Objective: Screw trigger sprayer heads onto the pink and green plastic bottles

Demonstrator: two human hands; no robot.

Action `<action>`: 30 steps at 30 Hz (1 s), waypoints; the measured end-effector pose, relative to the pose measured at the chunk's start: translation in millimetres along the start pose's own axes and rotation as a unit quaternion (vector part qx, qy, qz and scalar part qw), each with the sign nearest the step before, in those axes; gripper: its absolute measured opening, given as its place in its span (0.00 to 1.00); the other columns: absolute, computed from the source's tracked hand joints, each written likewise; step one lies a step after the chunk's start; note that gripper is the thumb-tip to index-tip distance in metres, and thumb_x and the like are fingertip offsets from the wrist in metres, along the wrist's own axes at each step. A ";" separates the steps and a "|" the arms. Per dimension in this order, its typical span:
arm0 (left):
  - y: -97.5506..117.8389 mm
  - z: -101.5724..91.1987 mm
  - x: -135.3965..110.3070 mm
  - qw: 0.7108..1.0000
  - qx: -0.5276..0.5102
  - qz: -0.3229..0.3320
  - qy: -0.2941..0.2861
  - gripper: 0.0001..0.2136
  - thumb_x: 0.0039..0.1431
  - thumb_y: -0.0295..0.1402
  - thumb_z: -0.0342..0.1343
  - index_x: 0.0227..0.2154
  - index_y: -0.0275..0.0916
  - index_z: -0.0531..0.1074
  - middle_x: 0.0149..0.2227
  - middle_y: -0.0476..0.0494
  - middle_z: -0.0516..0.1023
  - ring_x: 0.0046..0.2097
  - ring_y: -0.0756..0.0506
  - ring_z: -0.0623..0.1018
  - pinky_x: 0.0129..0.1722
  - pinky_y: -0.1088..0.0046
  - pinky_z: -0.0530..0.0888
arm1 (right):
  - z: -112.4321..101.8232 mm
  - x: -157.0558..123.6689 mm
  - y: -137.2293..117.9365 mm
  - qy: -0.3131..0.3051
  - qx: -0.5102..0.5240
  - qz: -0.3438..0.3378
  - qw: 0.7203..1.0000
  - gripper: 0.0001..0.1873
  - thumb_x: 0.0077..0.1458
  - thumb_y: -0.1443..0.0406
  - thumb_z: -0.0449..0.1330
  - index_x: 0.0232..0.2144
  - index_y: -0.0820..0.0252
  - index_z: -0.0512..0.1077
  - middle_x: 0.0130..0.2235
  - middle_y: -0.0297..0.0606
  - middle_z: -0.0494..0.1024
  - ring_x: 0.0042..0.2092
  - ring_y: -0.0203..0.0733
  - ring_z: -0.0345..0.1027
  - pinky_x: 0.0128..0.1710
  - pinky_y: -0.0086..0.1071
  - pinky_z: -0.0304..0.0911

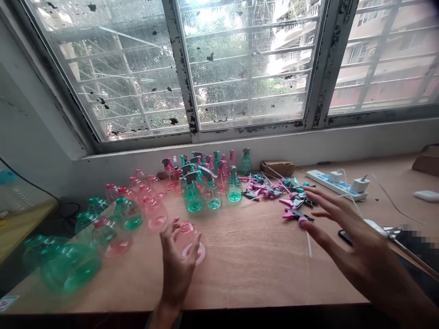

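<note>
Left hand [178, 267] raised nearly upright from wrist, fingers curled, thumb standing apart, grip cupped in C-shape; left forearm [165, 316] low, barely showing. Right hand [358, 253] stretched forward and inward, fingers long, slightly bent, thumb well apart from forefinger; right forearm [408, 292] slanting up from person's right

pink bottle [187, 235]: partly behind left hand [179, 262] | nearest green bottle [72, 269]: blurred | brown box [428, 160]: right-edge cut
</note>
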State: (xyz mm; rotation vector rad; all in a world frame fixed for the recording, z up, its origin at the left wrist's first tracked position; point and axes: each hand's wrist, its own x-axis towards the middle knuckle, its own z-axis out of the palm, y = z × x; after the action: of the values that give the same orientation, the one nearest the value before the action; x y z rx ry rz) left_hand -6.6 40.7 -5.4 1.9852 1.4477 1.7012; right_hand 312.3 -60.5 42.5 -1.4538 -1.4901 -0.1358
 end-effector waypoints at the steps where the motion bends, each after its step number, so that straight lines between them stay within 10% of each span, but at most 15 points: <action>1: 5.3 7.7 -7.9 0.999 -0.028 -0.020 -0.025 0.30 0.60 0.39 0.61 0.62 0.47 0.56 0.62 0.38 0.63 0.58 0.38 0.72 0.59 0.56 0.71 | 7.3 11.4 15.2 -0.043 -0.031 0.016 0.998 0.28 0.62 0.51 0.56 0.60 0.55 0.67 0.63 0.47 0.70 0.58 0.62 0.68 0.58 0.54 0.66; 6: 21.6 52.6 -44.1 0.972 -0.101 -0.147 -0.155 0.33 0.64 0.45 0.55 0.65 0.43 0.47 0.63 0.32 0.66 0.66 0.35 0.66 0.61 0.52 0.68 | 46.9 27.6 92.7 -0.274 -0.195 0.088 0.938 0.39 0.59 0.52 0.56 0.62 0.77 0.60 0.65 0.65 0.63 0.66 0.67 0.55 0.63 0.54 0.57; 13: 33.0 85.3 -62.9 0.948 -0.003 -0.025 -0.317 0.43 0.48 0.37 0.69 0.65 0.42 0.53 0.65 0.29 0.63 0.68 0.28 0.60 0.64 0.44 0.58 | 67.2 21.7 124.3 -0.283 -0.224 0.100 0.927 0.22 0.59 0.57 0.55 0.48 0.68 0.73 0.47 0.60 0.79 0.51 0.68 0.73 0.48 0.51 0.69; 18: 31.2 82.2 -58.7 0.949 -0.027 -0.020 -0.312 0.40 0.50 0.36 0.68 0.63 0.44 0.55 0.60 0.33 0.67 0.63 0.31 0.67 0.62 0.49 0.65 | 60.4 7.4 116.4 -0.263 -0.199 0.114 0.937 0.24 0.58 0.55 0.57 0.51 0.65 0.71 0.48 0.56 0.74 0.50 0.63 0.73 0.44 0.45 0.71; 24: 33.1 77.1 -55.2 0.953 -0.053 -0.023 -0.298 0.39 0.54 0.31 0.65 0.65 0.51 0.53 0.61 0.39 0.59 0.63 0.35 0.67 0.61 0.54 0.68 | 30.2 16.9 81.2 0.014 -0.037 0.131 0.991 0.23 0.58 0.49 0.60 0.45 0.62 0.75 0.51 0.52 0.72 0.41 0.53 0.75 0.36 0.41 0.74; 30: 38.5 72.5 -57.4 0.941 -0.049 0.014 -0.336 0.41 0.55 0.23 0.60 0.67 0.55 0.49 0.62 0.41 0.54 0.65 0.37 0.63 0.62 0.56 0.68 | 19.4 18.7 49.1 0.296 0.012 0.049 0.954 0.18 0.58 0.56 0.66 0.48 0.59 0.75 0.54 0.50 0.75 0.49 0.59 0.74 0.42 0.49 0.74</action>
State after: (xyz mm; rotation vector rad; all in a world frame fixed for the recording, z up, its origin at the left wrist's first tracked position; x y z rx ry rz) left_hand 80.9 11.3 -44.2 2.2129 1.0614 0.9119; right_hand 345.2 -21.4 19.6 -1.3096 -0.9256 -0.4494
